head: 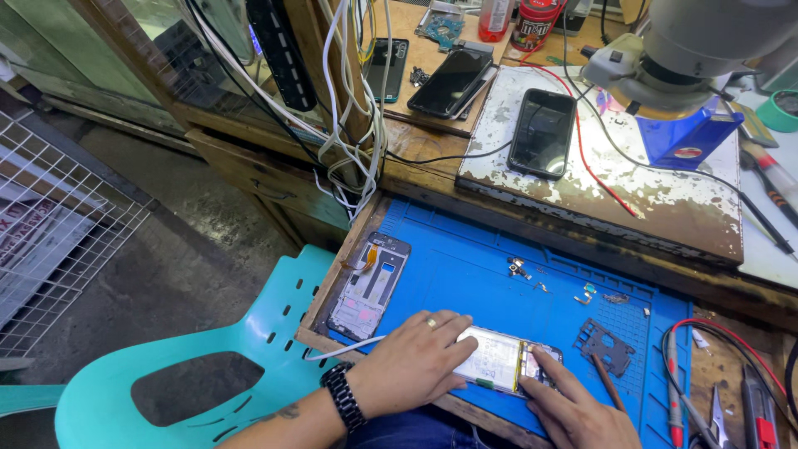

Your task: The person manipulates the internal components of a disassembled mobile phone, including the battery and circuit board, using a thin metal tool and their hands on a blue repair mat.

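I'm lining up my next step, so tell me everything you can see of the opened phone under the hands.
The opened phone lies flat, back cover off, at the near edge of the blue work mat. A pale battery fills its middle; circuitry shows at its right end. The left hand rests on its left part; the right hand touches its right end.

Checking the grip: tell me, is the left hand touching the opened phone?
Touching. The head view shows the left hand lying flat on the opened phone, its fingers covering the phone's left end.
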